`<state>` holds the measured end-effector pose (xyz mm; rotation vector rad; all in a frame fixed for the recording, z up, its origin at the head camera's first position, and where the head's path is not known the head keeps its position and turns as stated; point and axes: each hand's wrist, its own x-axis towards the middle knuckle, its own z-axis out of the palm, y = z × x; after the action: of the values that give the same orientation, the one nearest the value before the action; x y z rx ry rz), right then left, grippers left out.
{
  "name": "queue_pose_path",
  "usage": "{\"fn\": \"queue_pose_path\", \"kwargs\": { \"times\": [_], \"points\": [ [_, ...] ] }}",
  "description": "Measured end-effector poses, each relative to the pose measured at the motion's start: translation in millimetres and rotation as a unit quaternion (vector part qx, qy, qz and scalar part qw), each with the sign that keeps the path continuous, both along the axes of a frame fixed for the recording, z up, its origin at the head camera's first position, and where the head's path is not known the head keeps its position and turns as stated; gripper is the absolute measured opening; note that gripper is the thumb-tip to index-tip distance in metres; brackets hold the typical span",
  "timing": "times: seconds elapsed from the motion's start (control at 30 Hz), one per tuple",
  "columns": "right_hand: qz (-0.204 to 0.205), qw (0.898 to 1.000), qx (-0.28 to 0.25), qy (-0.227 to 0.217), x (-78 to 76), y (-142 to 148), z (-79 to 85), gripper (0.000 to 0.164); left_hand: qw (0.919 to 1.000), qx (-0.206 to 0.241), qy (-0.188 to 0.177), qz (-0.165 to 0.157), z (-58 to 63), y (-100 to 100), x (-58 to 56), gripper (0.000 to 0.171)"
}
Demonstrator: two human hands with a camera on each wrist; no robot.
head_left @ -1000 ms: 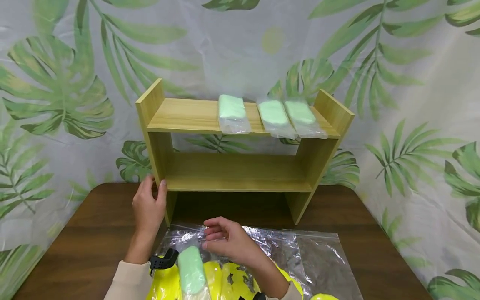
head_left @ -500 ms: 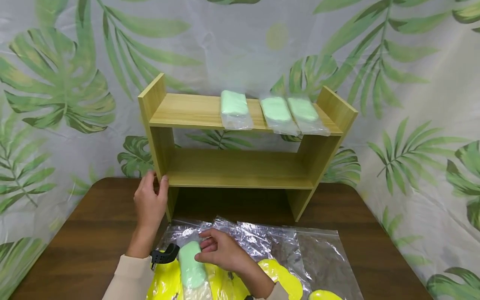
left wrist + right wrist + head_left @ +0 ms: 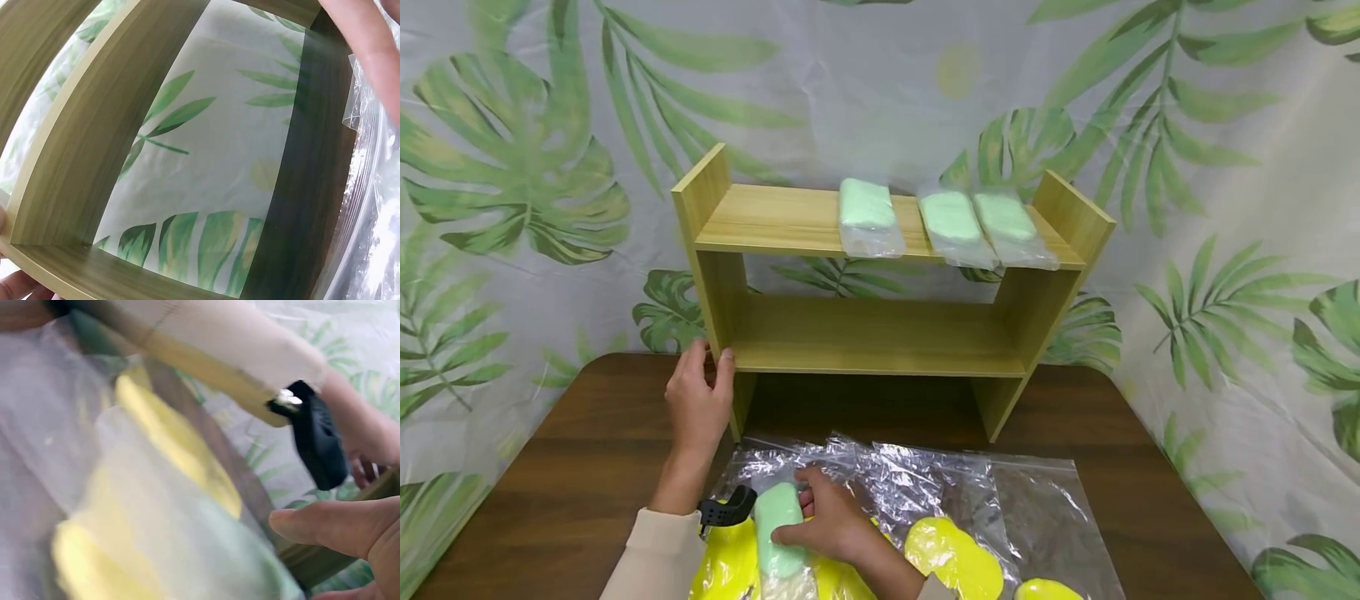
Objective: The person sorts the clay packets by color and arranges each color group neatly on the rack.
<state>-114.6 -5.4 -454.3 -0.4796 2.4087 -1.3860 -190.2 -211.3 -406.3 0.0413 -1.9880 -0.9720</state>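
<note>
My left hand (image 3: 700,404) grips the left side panel of a light wooden shelf (image 3: 880,367), thumb at its front edge and fingers on the outer side. In the left wrist view, fingertips (image 3: 22,286) show beyond the panel edge. My right hand (image 3: 831,517) is at the right side of a pale green packet (image 3: 778,521) in a clear bag, its thumb extended over the packet's edge. The right wrist view is blurred; there the thumb (image 3: 325,526) and a finger stand apart near the green packet (image 3: 269,569). The packet lies on yellow bagged pieces (image 3: 726,554).
Several pale green packets (image 3: 951,217) lie on the top shelf, their bag ends hanging over the front edge. Clear zip bags (image 3: 1045,508) with yellow pieces (image 3: 955,558) cover the front of the dark wooden table (image 3: 572,483). A leaf-patterned cloth (image 3: 865,92) hangs behind.
My right hand has moved down and left, from above the bags to the green packet's right side. The left hand keeps its grip on the shelf. The view has shifted slightly.
</note>
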Motion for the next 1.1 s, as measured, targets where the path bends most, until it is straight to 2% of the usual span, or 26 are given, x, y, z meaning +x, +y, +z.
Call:
{"fn": "queue_pose_path", "kwargs": {
  "times": [0.17, 0.3, 0.43, 0.57, 0.67, 0.87, 1.1],
  "points": [
    [-0.035, 0.999, 0.005, 0.013, 5.2, -9, -5.0, 0.09, 1.0, -0.001, -0.008, -0.002, 1.0, -1, 0.5, 0.021],
    [-0.052, 0.999, -0.009, -0.005, 5.2, -11, -7.0, 0.09, 1.0, -0.002, -0.007, 0.002, 0.3, -1, 0.4, 0.021],
    [-0.056, 0.998, -0.013, -0.021, 2.0, -9, -8.6, 0.079, 1.0, -0.003, -0.008, 0.004, -0.2, -1, 0.6, 0.021],
    [-0.05, 0.997, -0.042, -0.047, -1.8, -7, -9.0, 0.052, 1.0, -0.006, -0.005, 0.004, -0.3, -1, 0.4, 0.02],
    [-0.044, 0.995, -0.062, -0.063, -3.7, -6, -8.2, 0.039, 1.0, -0.008, -0.002, 0.003, 0.3, -1, -0.3, 0.02],
    [-0.043, 0.995, -0.076, -0.056, -5.2, -3, -6.1, 0.045, 0.9999, -0.01, 0.006, 0.004, 0.7, -1, -1.5, 0.021],
    [-0.052, 0.987, -0.118, -0.092, -8.1, 0, -7.5, 0.046, 0.9999, -0.009, 0.006, 0.002, 0.0, -1, -0.5, 0.021]
  ]
}}
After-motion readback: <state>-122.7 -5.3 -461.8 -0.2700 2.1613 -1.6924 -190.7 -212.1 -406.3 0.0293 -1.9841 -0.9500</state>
